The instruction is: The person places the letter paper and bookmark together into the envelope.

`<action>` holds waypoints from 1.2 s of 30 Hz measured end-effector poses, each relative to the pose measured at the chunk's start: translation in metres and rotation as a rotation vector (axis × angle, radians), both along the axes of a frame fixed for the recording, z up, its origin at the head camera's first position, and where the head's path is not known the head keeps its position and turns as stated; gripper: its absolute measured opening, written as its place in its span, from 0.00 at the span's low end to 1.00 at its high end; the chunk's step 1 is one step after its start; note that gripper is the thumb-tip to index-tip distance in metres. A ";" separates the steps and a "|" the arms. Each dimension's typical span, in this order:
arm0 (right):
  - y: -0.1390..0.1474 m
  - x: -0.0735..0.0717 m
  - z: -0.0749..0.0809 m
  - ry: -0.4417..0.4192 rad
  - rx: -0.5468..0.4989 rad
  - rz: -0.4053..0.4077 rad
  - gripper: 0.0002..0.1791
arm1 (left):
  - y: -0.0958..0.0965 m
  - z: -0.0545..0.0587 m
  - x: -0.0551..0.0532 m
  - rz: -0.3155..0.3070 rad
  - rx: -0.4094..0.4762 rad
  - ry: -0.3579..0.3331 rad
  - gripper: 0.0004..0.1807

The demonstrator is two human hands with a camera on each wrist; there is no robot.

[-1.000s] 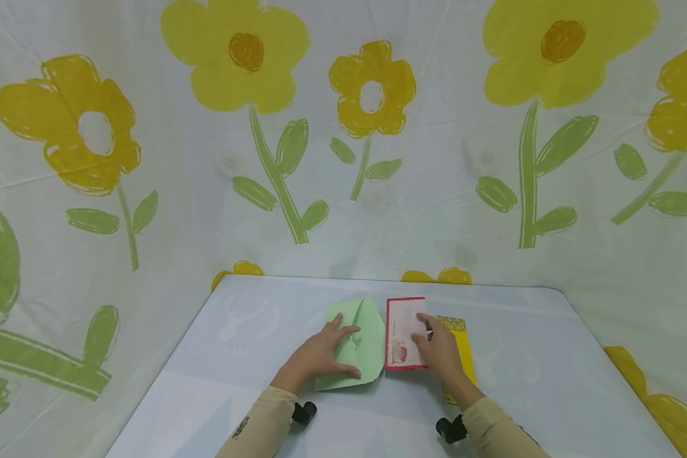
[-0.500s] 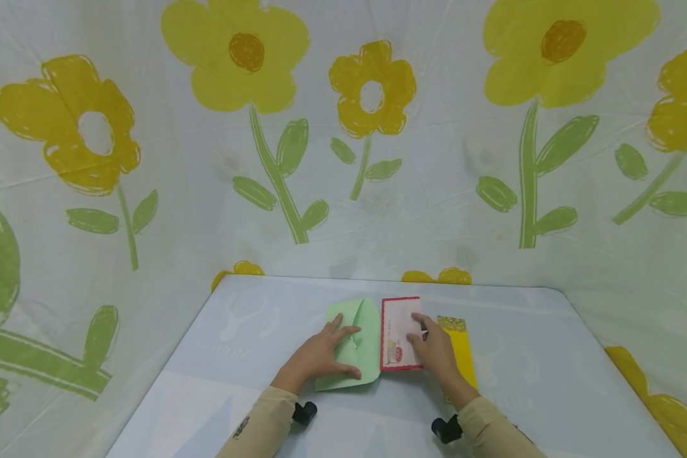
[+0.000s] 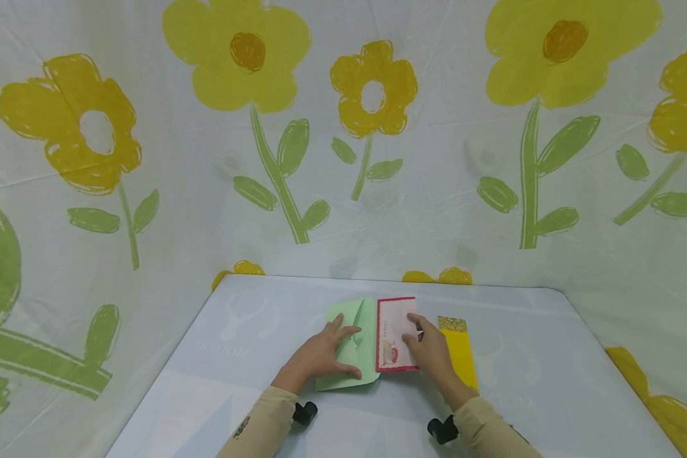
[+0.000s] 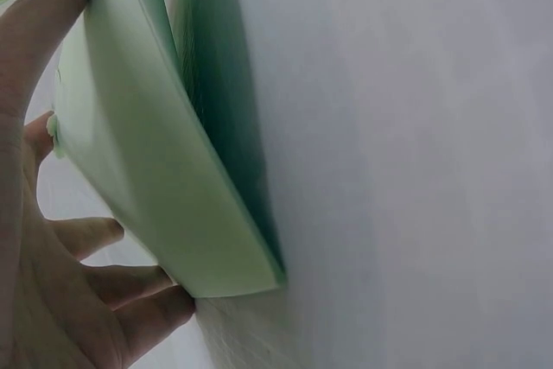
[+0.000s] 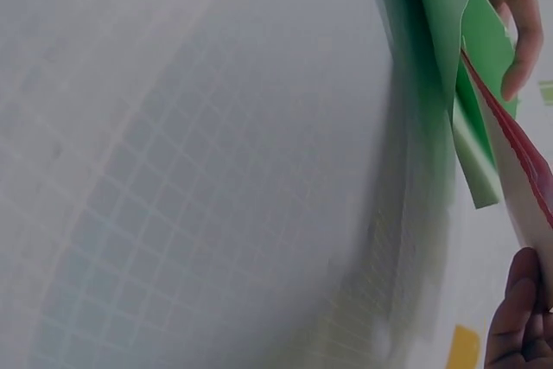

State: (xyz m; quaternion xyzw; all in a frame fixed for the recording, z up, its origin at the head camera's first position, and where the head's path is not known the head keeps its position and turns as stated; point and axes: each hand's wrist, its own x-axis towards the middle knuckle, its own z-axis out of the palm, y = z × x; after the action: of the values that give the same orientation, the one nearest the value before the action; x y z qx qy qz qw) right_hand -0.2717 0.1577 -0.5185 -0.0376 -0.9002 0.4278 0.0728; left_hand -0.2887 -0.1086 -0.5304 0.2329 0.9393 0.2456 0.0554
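My left hand (image 3: 317, 356) rests on a pale green paper envelope (image 3: 367, 350), fingers spread and thumb laid near the lower edge. At its right stands a pink card with a red border (image 3: 394, 324), its left edge overlapping the envelope's side. My right hand (image 3: 435, 350) pinches the card's right edge between thumb and fingers. From the right wrist, the card (image 5: 511, 170) points between two green layers of the envelope (image 5: 441, 6). How deep it reaches is hidden. The left wrist view shows the fingertips touching the envelope (image 4: 164, 153), one side tilted up off the table.
A yellow packet with a patterned gold end (image 3: 460, 350) lies partly behind my right forearm. The pale table (image 3: 252, 356) has a back edge against a flower-print cloth (image 3: 429, 216). A black wrist camera (image 3: 305, 413) sits on the left wrist.
My right hand has slid the card left, from beside the envelope to overlapping its right side. The left hand has stayed in place on the envelope.
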 end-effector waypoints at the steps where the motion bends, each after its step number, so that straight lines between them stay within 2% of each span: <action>1: -0.001 0.000 0.000 -0.002 -0.003 0.000 0.30 | 0.000 0.000 0.000 0.001 0.000 0.001 0.55; 24: -0.014 -0.001 -0.005 0.001 0.008 0.032 0.30 | 0.001 0.001 0.000 0.007 -0.002 -0.003 0.54; 36: -0.020 -0.001 -0.012 0.034 0.023 0.043 0.29 | 0.000 0.000 0.000 0.009 -0.007 -0.001 0.55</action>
State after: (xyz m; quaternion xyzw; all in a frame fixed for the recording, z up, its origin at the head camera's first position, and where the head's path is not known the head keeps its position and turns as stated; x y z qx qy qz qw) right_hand -0.2727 0.1374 -0.5308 -0.0103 -0.9043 0.4193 0.0793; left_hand -0.2886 -0.1087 -0.5303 0.2284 0.9412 0.2425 0.0556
